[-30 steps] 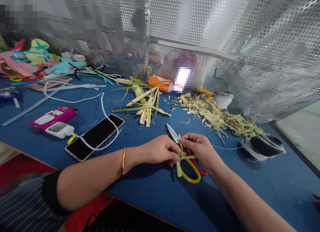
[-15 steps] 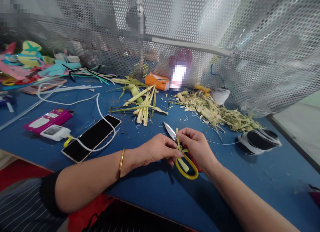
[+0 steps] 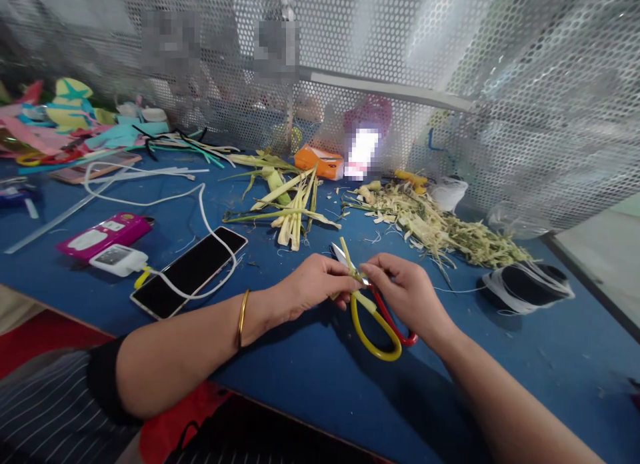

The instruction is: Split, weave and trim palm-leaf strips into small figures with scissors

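A pale green plant strip, looped or knotted near its middle, is held just above the table. My left hand pinches it between thumb and fingers from the left. From the right, my right hand has its thumb and fingertips closed at the same crossing; the exact grip is partly hidden. Beneath both hands lie scissors with one yellow and one red handle, their blades pointing away from me. Farther off is a small heap of longer pale stalk strips.
Shredded plant scraps spread at the back right, near a dark spool wound with white thread. An orange packet stands by the mesh. Left lie a phone, a white cable, a magenta pack and coloured pieces.
The strip's upper end has swung left and its pieces now cross differently between my fingertips. My right hand has shifted slightly right, showing more of the red handle. The view has moved a little.
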The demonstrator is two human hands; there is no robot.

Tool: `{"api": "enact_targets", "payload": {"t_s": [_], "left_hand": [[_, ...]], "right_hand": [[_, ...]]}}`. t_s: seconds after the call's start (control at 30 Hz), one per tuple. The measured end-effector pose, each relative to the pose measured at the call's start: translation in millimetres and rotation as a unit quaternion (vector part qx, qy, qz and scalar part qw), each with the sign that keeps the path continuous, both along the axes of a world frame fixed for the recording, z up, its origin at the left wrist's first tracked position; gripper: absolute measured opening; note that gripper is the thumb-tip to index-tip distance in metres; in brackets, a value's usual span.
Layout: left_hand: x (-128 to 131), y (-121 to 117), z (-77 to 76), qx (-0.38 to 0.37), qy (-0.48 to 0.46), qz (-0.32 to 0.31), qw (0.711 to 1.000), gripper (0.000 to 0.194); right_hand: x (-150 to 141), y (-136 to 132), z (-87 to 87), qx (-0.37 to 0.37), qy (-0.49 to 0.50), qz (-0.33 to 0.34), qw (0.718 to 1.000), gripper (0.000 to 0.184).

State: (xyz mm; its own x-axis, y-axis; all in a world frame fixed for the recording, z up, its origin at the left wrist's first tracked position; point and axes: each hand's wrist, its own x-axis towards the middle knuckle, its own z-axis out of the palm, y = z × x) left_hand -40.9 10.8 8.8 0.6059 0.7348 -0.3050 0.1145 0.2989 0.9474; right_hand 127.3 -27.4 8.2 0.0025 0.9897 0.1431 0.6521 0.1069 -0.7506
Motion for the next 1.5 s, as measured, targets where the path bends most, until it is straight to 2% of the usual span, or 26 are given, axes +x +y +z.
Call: {"api": "enact_targets", "payload": {"t_s": [0.2, 0.33, 0.43, 0.5, 0.6, 0.67, 0.77, 0.8, 0.87, 0.9, 0.97, 1.1, 1.2, 1.37, 1.5], "left_hand": [[-3.5, 4.7, -1.3, 0.062, 0.009, -0.034, 0.997, 0.026], [-4.4, 5.5, -1.5, 0.089, 0.021, -0.038, 0.995, 0.027], [-3.2, 5.0, -1.0, 0.060, 0.017, -0.030, 0.998, 0.028], [-1.9, 5.0, -1.2, 0.022, 0.007, -0.009, 1.000, 0.026], [-0.3, 6.3, -2.1, -0.036, -0.016, 0.036, 0.999, 0.024], [0.2, 7.5, -3.2, -0.064, -0.038, 0.069, 0.995, 0.022], [0.3, 8.3, -6.0, -0.073, -0.064, 0.093, 0.991, 0.020], [0.3, 8.1, -7.1, -0.068, -0.066, 0.096, 0.991, 0.020], [0.5, 7.6, -8.8, -0.056, -0.063, 0.100, 0.991, 0.020], [0.6, 7.3, -9.0, -0.052, -0.061, 0.100, 0.992, 0.021], [0.7, 7.2, -7.8, -0.056, -0.061, 0.090, 0.992, 0.021], [-0.2, 9.0, -2.9, -0.089, -0.099, 0.057, 0.989, 0.015], [-1.0, 10.2, -2.7, -0.087, -0.120, 0.059, 0.987, 0.019], [-0.2, 8.5, -6.8, -0.096, -0.125, 0.078, 0.984, 0.013], [0.5, 6.6, -6.8, -0.084, -0.133, 0.113, 0.981, 0.017]], "right_hand": [[-0.1, -0.8, 1.0, 0.068, -0.073, -0.031, 0.995, 0.028], [0.0, 0.9, -3.0, 0.084, -0.105, -0.062, 0.989, 0.028], [3.6, 1.9, -4.6, 0.086, -0.132, -0.055, 0.986, 0.028], [5.7, 1.0, -3.3, 0.138, -0.169, -0.045, 0.975, 0.021], [4.5, -4.3, 1.6, 0.296, -0.249, -0.009, 0.922, 0.013], [-0.4, -9.3, 3.8, 0.371, -0.310, 0.073, 0.873, 0.013], [-11.1, -15.0, 1.5, 0.392, -0.422, 0.197, 0.793, 0.020], [-14.4, -15.9, -0.5, 0.389, -0.455, 0.210, 0.773, 0.022], [-19.4, -16.4, -4.9, 0.384, -0.494, 0.207, 0.752, 0.024], [-20.7, -16.3, -6.9, 0.386, -0.497, 0.201, 0.751, 0.024], [-21.4, -15.9, -9.6, 0.393, -0.473, 0.185, 0.766, 0.025], [-19.1, -15.3, -12.4, 0.382, -0.380, 0.118, 0.834, 0.020], [-18.4, -14.7, -14.5, 0.362, -0.341, 0.094, 0.862, 0.015], [-19.1, -14.3, -17.1, 0.368, -0.331, 0.125, 0.860, 0.014], [-21.4, -16.2, -16.9, 0.384, -0.324, 0.144, 0.853, 0.017]]}}
